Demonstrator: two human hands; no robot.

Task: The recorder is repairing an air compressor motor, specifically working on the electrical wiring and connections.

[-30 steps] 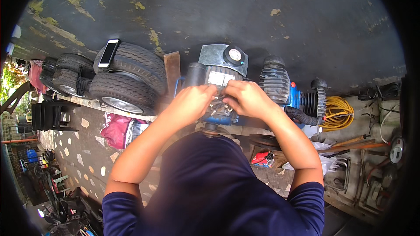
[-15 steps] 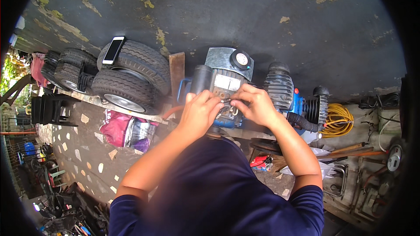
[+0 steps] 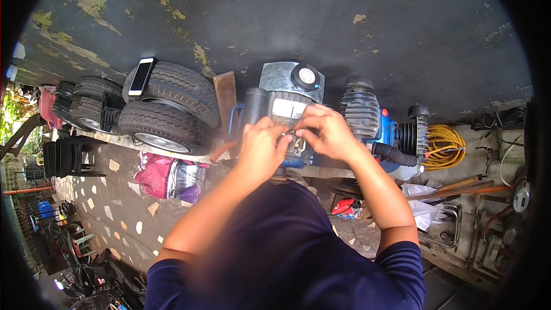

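An electric motor [image 3: 290,109] with a silver end cover [image 3: 275,77] and round black cap stands in the middle, a black cylinder [image 3: 256,103] at its left side. My left hand [image 3: 261,146] and my right hand [image 3: 324,132] meet over the exposed wiring [image 3: 297,144] on the motor's lower part, fingertips pinched close together on small wires or terminals, partly hidden by the fingers. A finned compressor pump [image 3: 359,109] with blue housing and a black ribbed hose [image 3: 387,152] is just right of my right hand.
Stacked tires [image 3: 166,126] with a phone [image 3: 142,76] on top are at left, beside a wooden board [image 3: 225,95]. Also visible are pink fabric [image 3: 155,172], black chairs [image 3: 57,158], a coiled yellow hose [image 3: 445,143], a dark wall [image 3: 275,11] and assorted tools [image 3: 470,189].
Since a second ago my left hand has moved slightly down, its fingers more curled. My right fingers have shifted over the wiring, the index finger now raised higher than half a second ago.
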